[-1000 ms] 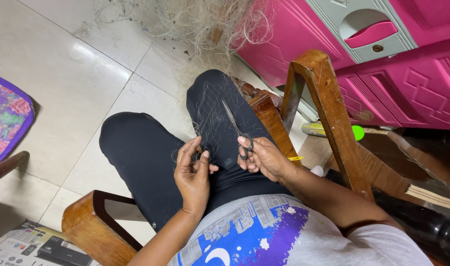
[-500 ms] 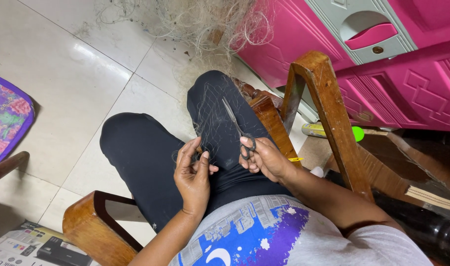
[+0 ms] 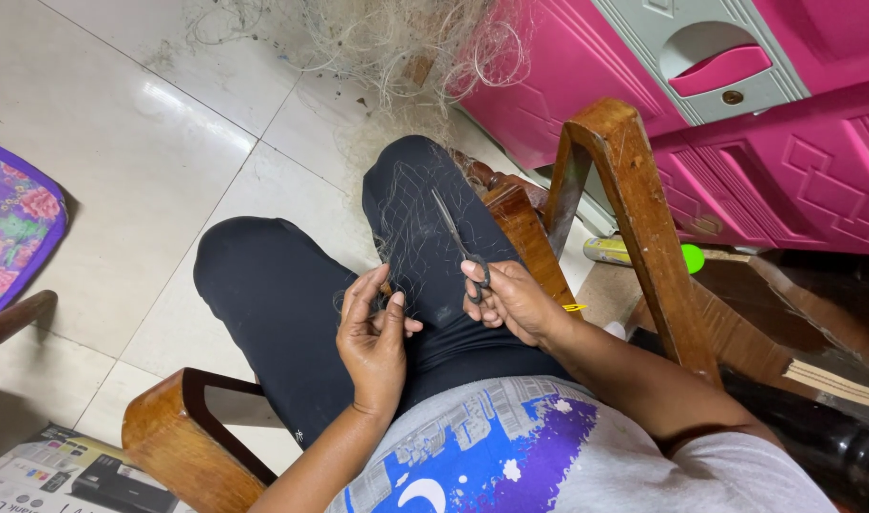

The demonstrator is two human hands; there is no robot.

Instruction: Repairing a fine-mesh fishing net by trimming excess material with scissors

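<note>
I sit on a wooden chair, legs in black trousers. My right hand [image 3: 510, 299] grips a small pair of scissors [image 3: 453, 233] by the handles; the closed blades point up and away over my right thigh. My left hand [image 3: 372, 332] pinches thin strands of a fine pale fishing net [image 3: 415, 237] that drapes over my right knee. The net runs forward into a tangled heap [image 3: 406, 47] on the floor. The two hands are a few centimetres apart above my lap.
White floor tiles [image 3: 149, 142] spread ahead and left. A pink plastic cabinet [image 3: 738, 114] stands at right behind the chair's wooden armrest [image 3: 634, 209]. A floral cushion [image 3: 16, 228] lies at far left, a printed box [image 3: 64, 475] at bottom left.
</note>
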